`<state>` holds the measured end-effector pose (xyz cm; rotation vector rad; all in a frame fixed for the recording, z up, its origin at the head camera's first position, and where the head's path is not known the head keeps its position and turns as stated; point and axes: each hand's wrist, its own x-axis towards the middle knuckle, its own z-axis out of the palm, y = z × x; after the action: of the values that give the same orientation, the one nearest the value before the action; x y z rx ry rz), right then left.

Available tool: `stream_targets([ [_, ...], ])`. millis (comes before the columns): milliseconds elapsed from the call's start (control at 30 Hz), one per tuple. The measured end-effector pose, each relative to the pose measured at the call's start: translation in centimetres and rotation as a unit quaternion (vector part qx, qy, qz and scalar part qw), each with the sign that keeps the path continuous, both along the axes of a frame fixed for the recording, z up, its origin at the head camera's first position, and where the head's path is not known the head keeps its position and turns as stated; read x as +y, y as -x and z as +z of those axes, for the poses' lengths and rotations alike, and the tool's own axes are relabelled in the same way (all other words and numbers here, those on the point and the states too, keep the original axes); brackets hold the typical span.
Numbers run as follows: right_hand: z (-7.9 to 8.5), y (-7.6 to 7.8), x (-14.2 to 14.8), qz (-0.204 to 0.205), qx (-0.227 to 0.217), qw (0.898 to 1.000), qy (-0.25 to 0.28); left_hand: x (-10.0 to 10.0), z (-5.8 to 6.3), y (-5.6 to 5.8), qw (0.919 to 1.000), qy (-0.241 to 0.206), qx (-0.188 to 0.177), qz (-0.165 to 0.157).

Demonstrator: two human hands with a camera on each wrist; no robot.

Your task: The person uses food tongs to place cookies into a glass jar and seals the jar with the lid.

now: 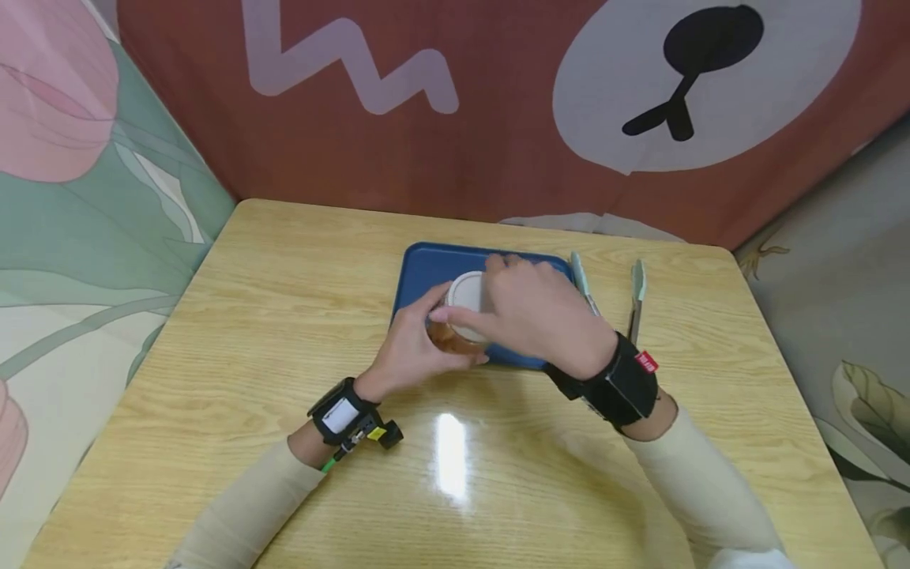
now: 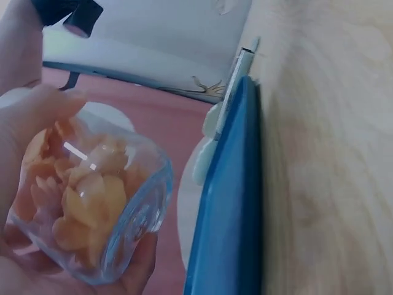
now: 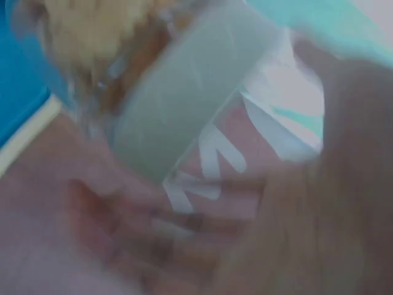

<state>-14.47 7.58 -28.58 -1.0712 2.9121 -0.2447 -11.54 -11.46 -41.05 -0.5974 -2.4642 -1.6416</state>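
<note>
My left hand [image 1: 412, 348] grips a clear glass jar [image 1: 446, 338] in front of the blue tray. In the left wrist view its fingers and palm wrap the glass [image 2: 138, 215], which is tilted and filled with orange-yellow, petal-like pieces [image 2: 92, 203]. A white lid [image 1: 465, 294] sits on the jar, facing up toward the head camera. Over it my right hand [image 1: 543, 312] bends, thumb across the lid's near edge and fingers on the far side. The right wrist view is blurred; fingers [image 3: 110, 212] lie alongside the lid's rim [image 3: 190, 92].
A blue tray [image 1: 426, 265] lies on the wooden table [image 1: 306, 316] beyond and below the jar. Right of the tray are tongs with mint tips [image 1: 638, 278], partly covered by the right forearm's black wrist strap. A patterned curtain [image 1: 498, 142] stands behind the table's far edge.
</note>
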Motion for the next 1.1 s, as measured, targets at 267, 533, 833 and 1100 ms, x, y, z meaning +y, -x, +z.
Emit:
stream_targets([
  [267, 1.4, 0.2, 2.7, 0.178, -0.058, 0.982, 0.016, -1.5, 0.6, 0.1, 0.9902, -0.02, -0.086, -0.108],
  [533, 0.3, 0.3, 3.4, 0.22, -0.059, 0.967, 0.115, -1.6, 0.4, 0.2, 0.9493, -0.14, -0.144, -0.241],
  [833, -2.8, -1.3, 2.9, 0.092, 0.059, 0.976, 0.19, -0.8, 0.8, -0.3, 0.9885, -0.06, -0.072, -0.119],
  [1100, -4.3, -2.2, 1.7, 0.033, 0.149, 0.983, 0.102, -0.1, 0.7, -0.9, 0.9986, 0.004, -0.025, -0.046],
])
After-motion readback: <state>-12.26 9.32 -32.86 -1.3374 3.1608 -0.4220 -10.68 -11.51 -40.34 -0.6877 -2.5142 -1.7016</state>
